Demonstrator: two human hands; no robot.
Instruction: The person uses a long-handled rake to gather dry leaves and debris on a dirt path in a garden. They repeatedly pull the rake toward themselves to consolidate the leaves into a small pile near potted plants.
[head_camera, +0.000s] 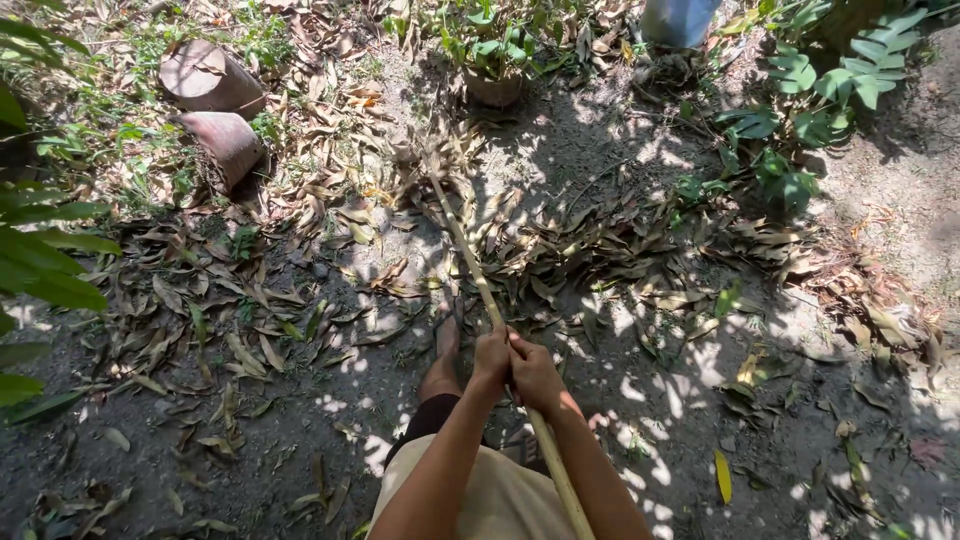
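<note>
Both my hands grip a long bamboo broom handle that runs from the bottom centre up to a brush head resting among dry leaves. My left hand wraps the stick just above my right hand, the two touching. My bare left foot stands on the dirt just left of the stick. A band of dry brown leaves lies across the ground ahead of me.
Two overturned clay pots lie at upper left. A potted plant stands at top centre and a blue container at the top right of it. Green plants grow at upper right, broad leaves at left.
</note>
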